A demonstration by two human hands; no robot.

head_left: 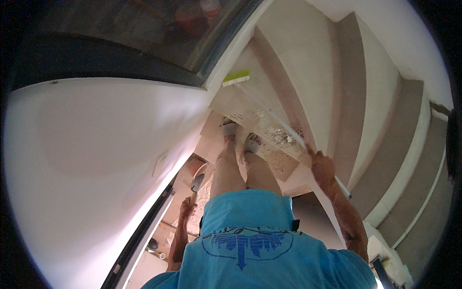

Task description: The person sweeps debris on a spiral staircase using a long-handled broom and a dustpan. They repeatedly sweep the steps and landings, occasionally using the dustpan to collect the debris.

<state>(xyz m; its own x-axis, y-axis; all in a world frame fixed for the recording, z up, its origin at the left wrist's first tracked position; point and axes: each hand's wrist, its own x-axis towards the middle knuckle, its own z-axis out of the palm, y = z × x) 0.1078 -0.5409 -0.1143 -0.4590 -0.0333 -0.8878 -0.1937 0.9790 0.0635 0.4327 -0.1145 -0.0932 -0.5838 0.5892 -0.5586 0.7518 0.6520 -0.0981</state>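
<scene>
My right hand [322, 168] is closed around the pale pole of a broom [284, 125]. The broom's green head with white bristles [236, 78] rests on a winding step at the far side, close to the left wall. Down at my left side, my left hand [188, 208] grips the light handle of a trowel [197, 183], its dark grey blade pointing away from me. Between the broom head and my right hand, crumbled debris and dust [284, 136] lie on the step ahead of my feet.
Winding stairs [351, 86] curve up to the right. A white wall [106, 144] and a dark-framed pane [144, 53] border the left. An orange-brown bucket [196, 166] stands beyond the trowel. Behind my left arm is crumpled plastic sheeting [190, 224]. My feet [230, 127] stand on a dusty step.
</scene>
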